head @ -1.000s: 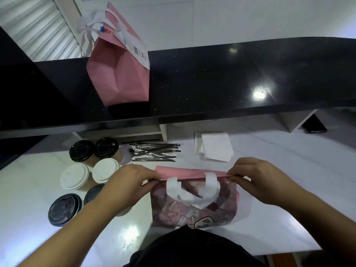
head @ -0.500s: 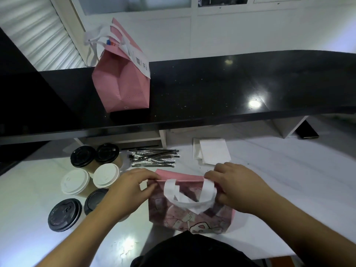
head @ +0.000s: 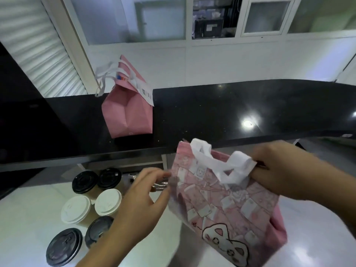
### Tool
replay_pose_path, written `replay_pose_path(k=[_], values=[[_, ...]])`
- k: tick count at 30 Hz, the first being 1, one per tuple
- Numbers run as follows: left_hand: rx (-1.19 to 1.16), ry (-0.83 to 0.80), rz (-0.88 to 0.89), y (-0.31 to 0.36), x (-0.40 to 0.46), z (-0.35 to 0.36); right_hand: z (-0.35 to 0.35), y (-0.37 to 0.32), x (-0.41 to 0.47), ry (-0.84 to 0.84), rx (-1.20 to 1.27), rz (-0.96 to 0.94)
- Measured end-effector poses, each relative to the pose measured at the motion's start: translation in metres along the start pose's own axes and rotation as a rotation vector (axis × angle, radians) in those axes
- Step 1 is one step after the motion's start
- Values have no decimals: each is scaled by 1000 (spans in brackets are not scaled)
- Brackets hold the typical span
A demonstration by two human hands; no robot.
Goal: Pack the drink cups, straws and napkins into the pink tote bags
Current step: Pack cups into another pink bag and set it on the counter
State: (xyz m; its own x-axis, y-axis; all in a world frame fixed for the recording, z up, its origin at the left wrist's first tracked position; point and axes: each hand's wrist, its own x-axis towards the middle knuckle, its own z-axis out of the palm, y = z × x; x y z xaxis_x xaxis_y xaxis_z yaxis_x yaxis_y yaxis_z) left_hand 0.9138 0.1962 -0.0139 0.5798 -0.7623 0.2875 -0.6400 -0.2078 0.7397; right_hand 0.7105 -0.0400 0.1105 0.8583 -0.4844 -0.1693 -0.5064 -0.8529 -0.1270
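Right hand [head: 279,170] grips the near pink tote bag [head: 221,201] at its top right edge, fingers curled round the rim next to the white handle [head: 221,164]; bag is lifted and tilted, cat print facing the camera, bottom corner hanging low at near right over the white worktop [head: 28,218]. Left hand [head: 142,197] is at the bag's left edge, fingers spread and relaxed, fingertips touching or just short of the fabric; motion blur, can't tell which, but no grip visible. Six drink cups sit in a cluster at near left on the worktop: two black-lidded cups [head: 96,180] at the far side, two white-lidded cups [head: 92,205] in the middle, two more dark-lidded cups [head: 65,245] nearest, one partly hidden under the left forearm. Straws [head: 159,185] lie just behind the left hand, mostly hidden. Second pink tote bag [head: 129,112] stands upright on the raised black counter [head: 231,112] at far left, white handles up, paper slip [head: 144,89] hanging from its top.
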Motion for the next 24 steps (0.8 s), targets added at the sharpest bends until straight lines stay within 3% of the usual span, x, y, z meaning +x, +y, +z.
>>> replay_pose_path(k=[7, 15, 24], values=[[-86, -51, 122, 47, 41, -6, -92, -3, 37, 276, 18, 111], [-175, -179, 50, 50, 111, 5, -104, -31, 163, 553, 83, 217], [-162, -105, -80, 10, 172, 1, -98, -62, 261, 598, 256, 231]])
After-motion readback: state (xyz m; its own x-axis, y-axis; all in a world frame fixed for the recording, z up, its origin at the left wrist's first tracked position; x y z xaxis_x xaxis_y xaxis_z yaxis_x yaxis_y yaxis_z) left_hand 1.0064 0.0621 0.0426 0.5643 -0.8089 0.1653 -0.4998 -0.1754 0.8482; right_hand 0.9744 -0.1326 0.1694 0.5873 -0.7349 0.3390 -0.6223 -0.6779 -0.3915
